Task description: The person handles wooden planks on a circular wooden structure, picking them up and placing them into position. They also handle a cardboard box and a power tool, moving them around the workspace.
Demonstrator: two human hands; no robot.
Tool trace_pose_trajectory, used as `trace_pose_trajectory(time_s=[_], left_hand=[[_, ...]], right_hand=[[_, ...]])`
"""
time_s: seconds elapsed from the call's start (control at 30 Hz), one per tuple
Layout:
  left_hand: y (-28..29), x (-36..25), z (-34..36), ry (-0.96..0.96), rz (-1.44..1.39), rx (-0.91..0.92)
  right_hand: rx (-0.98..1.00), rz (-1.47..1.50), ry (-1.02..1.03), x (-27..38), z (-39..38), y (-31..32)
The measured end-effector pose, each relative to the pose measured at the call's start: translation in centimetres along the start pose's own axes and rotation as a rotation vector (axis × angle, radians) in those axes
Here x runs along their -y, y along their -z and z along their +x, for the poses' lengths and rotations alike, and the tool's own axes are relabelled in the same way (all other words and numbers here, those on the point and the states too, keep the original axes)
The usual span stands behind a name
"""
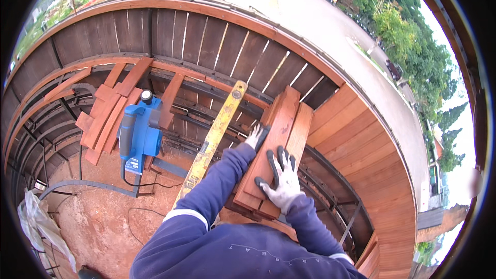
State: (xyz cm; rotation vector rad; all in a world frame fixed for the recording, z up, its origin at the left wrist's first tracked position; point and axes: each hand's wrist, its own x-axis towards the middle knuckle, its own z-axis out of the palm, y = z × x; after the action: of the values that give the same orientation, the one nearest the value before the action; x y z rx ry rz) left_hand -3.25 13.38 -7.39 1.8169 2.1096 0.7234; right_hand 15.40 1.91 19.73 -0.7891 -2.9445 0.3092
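Note:
A stack of reddish-brown wooden boards (274,129) lies in front of me, slanting from lower left to upper right. My right hand (283,181), in a white glove with dark fingertips, rests on top of its near part with the fingers spread. Against the stack's left side is my left hand (256,135), gloved the same way; its fingers look stretched out along the boards, partly hidden. A worn yellow spirit level (212,142) lies slanted to the left of my left forearm.
Farther left, a blue corded power planer (140,132) sits beside loose wooden boards (106,116) on a metal bench frame. A curved slatted wooden backrest (206,41) runs behind. Fitted seat planks (361,144) curve along the right. Clear plastic sheeting (44,227) hangs at lower left.

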Motion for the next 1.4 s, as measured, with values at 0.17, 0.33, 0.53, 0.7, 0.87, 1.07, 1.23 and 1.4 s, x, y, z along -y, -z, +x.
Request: trace_pose_trajectory(time_s=[0.17,0.33,0.53,0.7,0.87,1.07,1.23,1.4], left_hand=[[1.6,0.3,-1.9,-0.004,-1.135,-0.077],[10.2,-4.2,-5.8,-0.381,-0.758,-0.231],[13.2,-4.9,-5.3,-0.063,-1.116,-0.04],[17.0,-10.2,-11.2,0.169,-1.378,-0.081],[16.0,-9.6,-12.0,0.122,-0.977,-0.024],[15.7,-4.7,-11.6,0.165,-0.963,0.043],[18.6,5.8,-9.2,0.087,-0.931,0.064],[20.6,-10.1,-9.9,0.051,-0.196,-0.576]], right_hand=[[-0.012,-0.106,-0.025,-1.2,2.1,-0.2],[0.037,-0.048,0.05,-0.2,-2.0,-0.4],[-0.18,0.27,0.048,-1.8,-2.6,-0.4],[-0.581,0.946,-0.034,-5.3,-9.5,-2.2],[-0.002,0.414,-0.004,-4.3,-10.4,-4.3],[0.022,0.412,0.018,-6.0,-15.1,0.2],[-0.356,0.497,-0.427,-13.1,-27.1,-0.5],[-0.534,0.063,-1.231,-23.1,-48.2,-1.0]])
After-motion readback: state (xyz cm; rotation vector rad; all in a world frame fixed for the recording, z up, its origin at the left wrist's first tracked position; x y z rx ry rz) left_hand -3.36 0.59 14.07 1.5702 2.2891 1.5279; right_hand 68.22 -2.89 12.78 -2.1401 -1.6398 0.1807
